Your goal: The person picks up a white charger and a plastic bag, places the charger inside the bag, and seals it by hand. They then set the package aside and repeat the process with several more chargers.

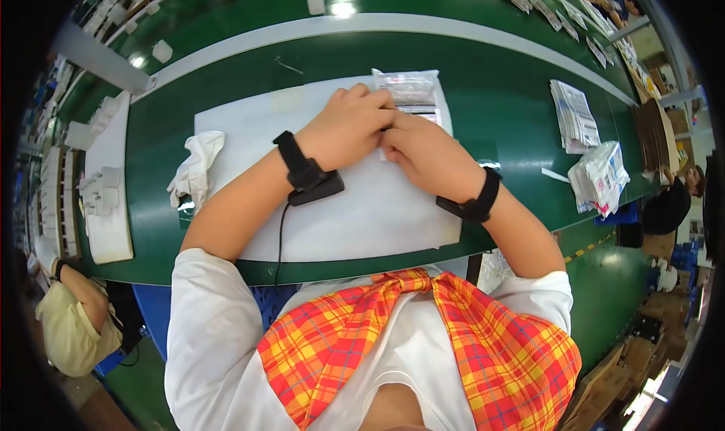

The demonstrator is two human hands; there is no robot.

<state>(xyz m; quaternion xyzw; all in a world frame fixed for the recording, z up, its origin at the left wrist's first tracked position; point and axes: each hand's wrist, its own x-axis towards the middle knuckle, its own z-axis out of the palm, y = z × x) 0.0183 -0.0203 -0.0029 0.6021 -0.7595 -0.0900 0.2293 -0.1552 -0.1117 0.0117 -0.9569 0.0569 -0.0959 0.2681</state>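
Observation:
My left hand and my right hand meet over a white mat, with fingers bent inward and touching. Whatever is pinched between them is hidden behind the knuckles. Just beyond the fingertips lies a clear plastic packet with printed contents, its near part covered by my hands. A small pale edge shows under the right fingers. Both wrists wear black straps, and a small black box with a cable sits at the left one.
White gloves lie at the mat's left edge. On the right of the green table are a stack of printed packets and a bulging plastic bag. A white board bears small white parts at far left. Another person sits there.

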